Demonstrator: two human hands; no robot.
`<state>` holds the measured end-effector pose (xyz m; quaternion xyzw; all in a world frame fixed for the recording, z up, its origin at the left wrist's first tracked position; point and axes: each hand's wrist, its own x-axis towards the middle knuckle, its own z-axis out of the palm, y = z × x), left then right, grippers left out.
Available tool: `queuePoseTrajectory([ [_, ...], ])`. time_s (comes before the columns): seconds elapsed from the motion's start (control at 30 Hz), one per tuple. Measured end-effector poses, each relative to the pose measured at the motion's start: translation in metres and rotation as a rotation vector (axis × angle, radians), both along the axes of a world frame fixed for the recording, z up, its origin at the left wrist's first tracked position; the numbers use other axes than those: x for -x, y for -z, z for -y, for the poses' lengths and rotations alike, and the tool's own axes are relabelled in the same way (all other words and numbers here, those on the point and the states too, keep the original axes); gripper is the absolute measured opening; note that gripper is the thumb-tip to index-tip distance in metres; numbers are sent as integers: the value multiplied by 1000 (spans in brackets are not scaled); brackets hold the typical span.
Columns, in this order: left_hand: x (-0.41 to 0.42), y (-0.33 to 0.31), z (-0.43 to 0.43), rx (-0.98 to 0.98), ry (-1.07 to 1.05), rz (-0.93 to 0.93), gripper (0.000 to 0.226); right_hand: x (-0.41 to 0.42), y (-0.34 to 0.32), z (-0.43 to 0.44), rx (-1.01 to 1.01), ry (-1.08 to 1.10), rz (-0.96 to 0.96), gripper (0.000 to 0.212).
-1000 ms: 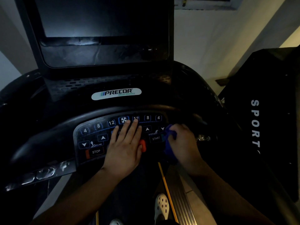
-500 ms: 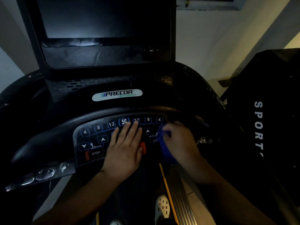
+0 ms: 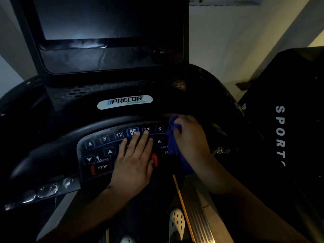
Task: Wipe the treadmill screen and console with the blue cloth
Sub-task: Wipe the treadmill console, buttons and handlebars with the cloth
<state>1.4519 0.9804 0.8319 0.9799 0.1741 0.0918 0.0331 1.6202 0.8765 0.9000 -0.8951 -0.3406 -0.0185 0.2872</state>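
The black treadmill console (image 3: 52, 151) curves across the middle, its button panel (image 3: 103, 148) lit with numbers, arrows and STOP. Above it stands the dark screen (image 3: 105, 20). My left hand (image 3: 134, 160) lies flat on the panel's middle, fingers spread, tips near the fan and 12 buttons. My right hand (image 3: 191, 137) presses the bunched blue cloth (image 3: 172, 135) against the panel's right end, covering the START button and the rightmost number. A red safety clip (image 3: 154, 159) shows between the hands.
A white PRECOR badge (image 3: 124, 101) sits below the screen. A second black machine marked SPORT (image 3: 280, 134) stands close on the right. Below are the belt's yellow edge stripe (image 3: 182, 206), a ribbed side rail and my white shoe (image 3: 177, 223). Pale walls lie behind.
My right hand with the blue cloth has slid up and a little left along the panel's right end, from beside START to the top row. My left hand has stayed flat.
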Motion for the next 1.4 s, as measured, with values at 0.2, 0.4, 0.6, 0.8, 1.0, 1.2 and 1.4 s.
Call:
queuePoseTrajectory([
  [0.2,1,0,0,7,5,-12,63,4,5,15,150,-55,-54,11],
  [0.4,2,1,-1,16,8,6,63,14,15,1,95,-83,32,18],
  [0.6,1,0,0,18,-5,-14,63,9,6,-1,-24,-124,27,16],
  [0.8,2,0,0,25,10,4,63,40,19,15,275,-281,39,72],
  [1.0,2,-1,1,22,-1,-1,63,17,11,12,112,-210,44,43],
  [1.2,3,-1,0,19,2,10,62,43,23,24,303,-343,-34,25],
  [1.4,2,-2,0,26,3,2,62,31,24,17,138,-179,-14,37],
])
